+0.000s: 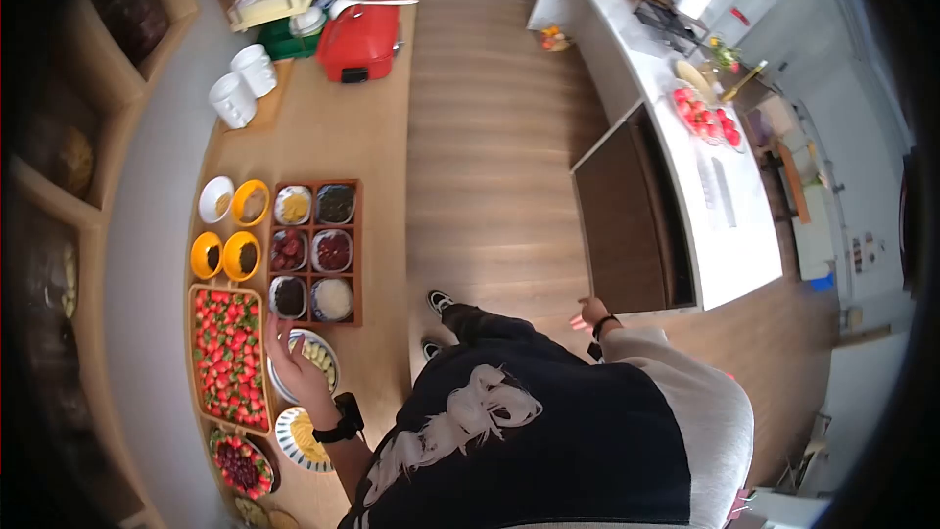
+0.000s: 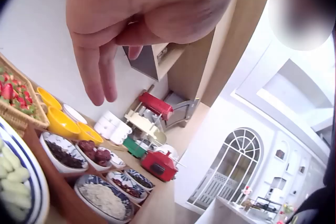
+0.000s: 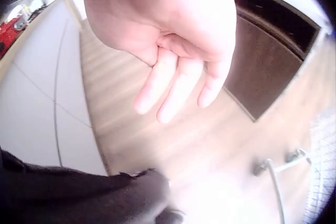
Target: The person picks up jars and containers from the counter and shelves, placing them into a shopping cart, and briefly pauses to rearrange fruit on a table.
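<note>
My left hand (image 1: 300, 372) is held over the wooden counter, fingers loosely extended and nothing in them. In the head view it overlaps a blue-rimmed plate (image 1: 333, 354) of pale, peeled-looking pieces. To its left lies a wicker tray (image 1: 230, 287) of strawberries (image 1: 229, 353). Just beyond the fingertips stands a compartmented wooden box (image 1: 359, 245) with small bowls of dark, red and white dry foods, such as the white bowl (image 1: 332, 300). My right hand (image 1: 589, 314) hangs away from the counter above the floor, its fingers relaxed and holding nothing in the right wrist view.
Orange bowls (image 1: 207, 255) and a white bowl (image 1: 215, 200) stand beside the box. Nearer me are a striped plate (image 1: 285, 438) of yellow food and a bowl of fruit (image 1: 242, 462). White mugs (image 1: 232, 101) and a red cooker (image 1: 357, 42) stand farther along. Across the floor is a white island (image 1: 749, 255).
</note>
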Demonstrator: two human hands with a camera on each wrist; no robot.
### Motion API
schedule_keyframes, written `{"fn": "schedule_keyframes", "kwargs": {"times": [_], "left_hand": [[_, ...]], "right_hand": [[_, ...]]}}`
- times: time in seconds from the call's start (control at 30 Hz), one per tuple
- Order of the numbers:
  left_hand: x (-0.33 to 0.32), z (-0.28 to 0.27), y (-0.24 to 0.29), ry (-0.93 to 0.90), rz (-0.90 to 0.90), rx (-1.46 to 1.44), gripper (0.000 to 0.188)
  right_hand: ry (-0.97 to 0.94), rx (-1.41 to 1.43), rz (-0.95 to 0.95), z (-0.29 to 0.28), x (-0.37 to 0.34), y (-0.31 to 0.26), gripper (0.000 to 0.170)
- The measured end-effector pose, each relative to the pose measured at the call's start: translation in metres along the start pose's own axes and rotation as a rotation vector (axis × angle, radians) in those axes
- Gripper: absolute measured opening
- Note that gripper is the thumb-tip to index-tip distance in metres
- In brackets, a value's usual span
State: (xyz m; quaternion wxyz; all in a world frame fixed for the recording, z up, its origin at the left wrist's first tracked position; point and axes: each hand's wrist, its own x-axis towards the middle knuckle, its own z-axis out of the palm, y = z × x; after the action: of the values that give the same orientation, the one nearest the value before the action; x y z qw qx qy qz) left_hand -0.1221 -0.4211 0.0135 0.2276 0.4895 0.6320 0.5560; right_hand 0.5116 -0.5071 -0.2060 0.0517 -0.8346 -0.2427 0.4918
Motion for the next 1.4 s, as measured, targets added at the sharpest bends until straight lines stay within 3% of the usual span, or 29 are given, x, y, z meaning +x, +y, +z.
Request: {"fn": "schedule_keyframes", "kwargs": {"times": [0.03, 0.1, 0.13, 0.17, 0.27, 0.33, 0.4, 0.47, 0.57, 0.6, 0.63, 0.7, 0.73, 0.77, 0.83, 0.87, 0.97, 1.03, 1.1, 1.23, 1.4], "left_hand": [[0.005, 0.01, 0.007, -0.06, 0.007, 0.002, 0.062], [0.012, 0.025, 0.007, -0.061, 0.08, -0.015, 0.052], [0.018, 0.037, 0.007, -0.026, 0.108, -0.019, 0.036], [0.025, 0.041, 0.008, -0.058, 0.215, 0.121, 0.025], [0.037, 0.067, 0.03, -0.147, 0.103, -0.014, 0.018], [0.046, 0.083, 0.042, -0.207, 0.232, 0.16, 0.012], [0.055, 0.095, 0.046, -0.222, 0.233, 0.174, 0.008], [0.062, 0.109, 0.052, -0.24, 0.232, 0.193, 0.008], [0.07, 0.139, 0.067, -0.246, 0.131, 0.068, 0.029], [0.076, 0.158, 0.068, -0.272, 0.226, 0.036, 0.042], [0.075, 0.179, 0.07, -0.287, 0.247, 0.041, 0.042], [0.07, 0.231, 0.1, -0.315, 0.246, 0.149, 0.047], [0.069, 0.258, 0.105, -0.35, 0.393, 0.205, 0.046], [0.068, 0.286, 0.112, -0.387, 0.363, 0.269, 0.035], [0.057, 0.354, 0.127, -0.342, 0.392, 0.118, 0.027], [0.054, 0.383, 0.138, -0.364, 0.407, 0.131, 0.027], [0.049, 0.458, 0.177, -0.545, 0.373, 0.023, 0.022], [0.053, 0.489, 0.204, -0.688, 0.489, 0.359, 0.021], [0.051, 0.521, 0.221, -0.717, 0.505, 0.371, 0.02], [0.057, 0.577, 0.231, -0.781, 0.53, 0.364, 0.018], [0.08, 0.653, 0.229, -0.814, 0.561, 0.392, 0.017]], "right_hand": [[0.002, 0.388, 0.285, -0.008, -0.004, 0.033, 0.046], [0.256, 0.221, 0.123, -0.009, -0.028, 0.096, 0.054], [0.301, 0.273, 0.162, -0.01, -0.047, 0.123, 0.054], [0.342, 0.307, 0.19, -0.009, -0.053, 0.117, 0.05], [0.393, 0.362, 0.238, -0.009, -0.069, 0.086, 0.038], [0.4, 0.37, 0.242, -0.014, -0.082, 0.045, 0.033], [0.408, 0.342, 0.175, -0.014, -0.072, 0.035, 0.039], [0.378, 0.323, 0.142, -0.02, -0.054, 0.031, 0.039], [0.35, 0.303, 0.092, -0.038, -0.019, 0.032, 0.038], [0.353, 0.307, 0.071, -0.043, -0.005, 0.036, 0.038], [0.349, 0.333, 0.074, -0.051, 0.009, 0.04, 0.038], [0.484, 0.218, -0.102, -0.069, 0.048, 0.055, 0.038], [0.537, 0.26, -0.123, -0.087, 0.05, 0.052, 0.034], [0.534, 0.284, -0.119, -0.106, 0.053, 0.047, 0.034], [0.848, 0.302, -0.276, -0.151, 0.056, 0.039, 0.029], [0.917, 0.324, -0.337, -0.182, 0.046, 0.03, 0.027], [1.231, 0.27, -0.494, -0.282, 0.052, 0.029, 0.031], [1.33, 0.184, -0.347, -0.346, 0.058, 0.03, 0.041], [1.47, 0.026, -0.304, -0.411, 0.065, 0.036, 0.049], [1.325, -0.108, 0.047, -0.507, 0.095, 0.048, 0.072], [1.041, -0.182, 0.272, -0.558, 0.107, 0.029, 0.093]]}}
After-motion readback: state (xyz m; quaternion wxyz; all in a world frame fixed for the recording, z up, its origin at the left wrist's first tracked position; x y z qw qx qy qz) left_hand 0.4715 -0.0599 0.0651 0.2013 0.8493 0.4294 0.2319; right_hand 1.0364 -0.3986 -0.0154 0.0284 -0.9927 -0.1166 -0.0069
